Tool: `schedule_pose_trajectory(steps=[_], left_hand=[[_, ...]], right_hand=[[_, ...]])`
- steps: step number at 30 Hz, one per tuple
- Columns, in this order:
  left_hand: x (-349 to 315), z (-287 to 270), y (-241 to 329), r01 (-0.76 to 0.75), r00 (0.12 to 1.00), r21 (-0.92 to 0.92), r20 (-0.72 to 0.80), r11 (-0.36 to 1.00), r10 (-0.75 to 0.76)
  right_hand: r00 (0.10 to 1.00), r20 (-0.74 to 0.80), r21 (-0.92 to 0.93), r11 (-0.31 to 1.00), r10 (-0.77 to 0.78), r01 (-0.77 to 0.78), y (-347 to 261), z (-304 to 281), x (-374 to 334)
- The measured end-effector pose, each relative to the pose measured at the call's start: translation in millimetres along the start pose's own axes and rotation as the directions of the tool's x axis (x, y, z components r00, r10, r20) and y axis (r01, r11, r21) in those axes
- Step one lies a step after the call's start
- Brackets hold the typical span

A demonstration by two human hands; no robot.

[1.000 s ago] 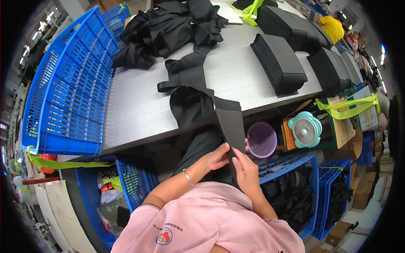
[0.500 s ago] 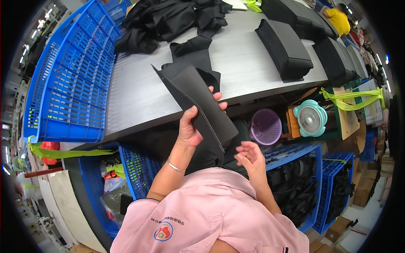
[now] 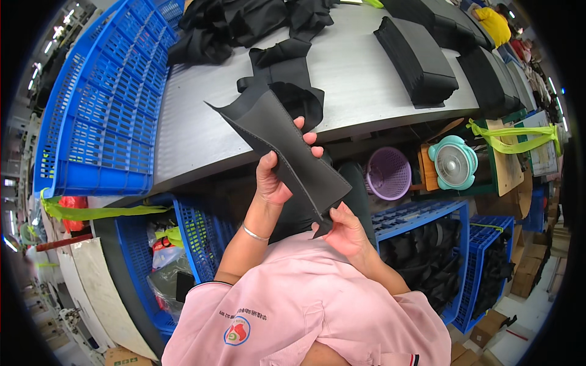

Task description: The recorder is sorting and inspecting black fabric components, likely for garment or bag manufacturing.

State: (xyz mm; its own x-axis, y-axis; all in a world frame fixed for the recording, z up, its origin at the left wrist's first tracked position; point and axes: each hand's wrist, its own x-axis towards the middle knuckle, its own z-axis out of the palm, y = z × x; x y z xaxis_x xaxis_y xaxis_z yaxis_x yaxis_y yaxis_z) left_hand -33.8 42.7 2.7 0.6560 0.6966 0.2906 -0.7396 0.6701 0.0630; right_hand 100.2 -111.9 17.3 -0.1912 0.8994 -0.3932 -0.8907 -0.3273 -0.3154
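A black stitched fabric piece (image 3: 287, 143) is held up in front of me, over the near edge of the table. It is folded double, with a seam along its length and its far end gaping. My left hand (image 3: 278, 177) grips its middle, thumb on the near side and fingertips showing at the other edge. My right hand (image 3: 349, 232) pinches the near lower corner. Just beyond, a crumpled black fabric piece (image 3: 284, 70) lies on the grey table (image 3: 201, 122), partly hidden by the held one.
A blue crate (image 3: 110, 104) stands on the table's left. Black fabric (image 3: 238, 24) is heaped at the back, with a stack of black pieces (image 3: 418, 64) to the right. Beneath are a purple basket (image 3: 389, 174), a teal fan (image 3: 453, 163) and a blue crate of black pieces (image 3: 421, 256).
My right hand has come in from beside the fabric piece and taken hold of its lower corner. The far end of the piece has spread open wider.
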Motion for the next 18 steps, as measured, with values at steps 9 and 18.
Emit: schedule_pose_trajectory(steps=[9, 18], left_hand=[[-7.1, -6.3, 3.6, 0.037, 0.999, -0.049, 0.01, 0.998, -0.036], [-7.0, -3.4, 9.1, 0.0, 1.0, 0.018, -0.023, 1.0, 0.001]], right_hand=[[0.998, 0.044, -0.067, 0.997, -0.044, 0.047, -7.2, 16.8, -6.3], [0.955, 0.29, 0.103, 0.99, 0.065, -0.099, -8.0, -14.7, -2.2]])
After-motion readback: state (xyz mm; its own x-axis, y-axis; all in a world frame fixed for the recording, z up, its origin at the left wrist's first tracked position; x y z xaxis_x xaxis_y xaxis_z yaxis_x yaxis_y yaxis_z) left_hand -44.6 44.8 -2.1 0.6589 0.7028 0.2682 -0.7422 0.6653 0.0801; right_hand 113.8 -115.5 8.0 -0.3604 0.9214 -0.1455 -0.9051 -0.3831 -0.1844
